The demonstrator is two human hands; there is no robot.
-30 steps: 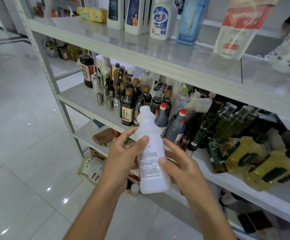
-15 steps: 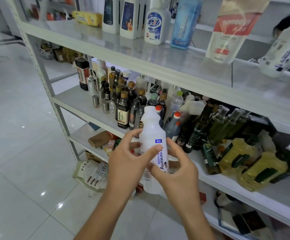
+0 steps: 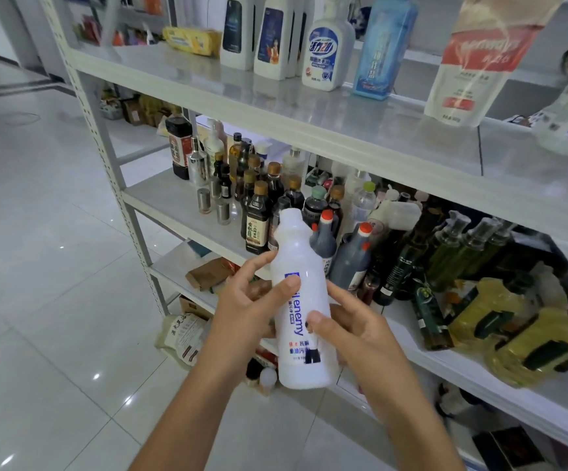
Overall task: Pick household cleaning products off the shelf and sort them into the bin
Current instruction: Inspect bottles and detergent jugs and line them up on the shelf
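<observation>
Your left hand [image 3: 245,307] grips the white cleaner bottle [image 3: 296,253] from its left side, thumb laid across the front at the top of the blue label and forefinger reaching up along the shoulder. Your right hand [image 3: 353,331] clasps the same bottle from the right, thumb pressed on the label lower down and the other fingers curled behind, out of sight. Between the two hands the bottle hangs in the air, nearly upright with its capped top leaning a little left and its printed label turned toward you. It is clear of every board, just in front of the shelving unit [image 3: 105,147] at about the height of the middle shelf [image 3: 170,205]. Right behind the bottle on that shelf stand two dark bottles with red caps [image 3: 353,256]. To their left is a crowd of brown-capped sauce bottles [image 3: 258,215], with small metal shakers [image 3: 204,200] beside them. Further right come green glass oil bottles [image 3: 445,253] and yellow oil jugs [image 3: 486,311] lying tipped over. On the top shelf [image 3: 207,73] you have tall white bottles [image 3: 274,35], a white bottle with a blue label [image 3: 325,56], a blue bottle [image 3: 382,49], a red and white refill pouch [image 3: 472,59] and, far left, a yellow pack [image 3: 190,40]. Below your wrists a cardboard box [image 3: 207,273] lies on a lower board, and a printed sack [image 3: 182,334] rests on the tiled floor [image 3: 38,266].
</observation>
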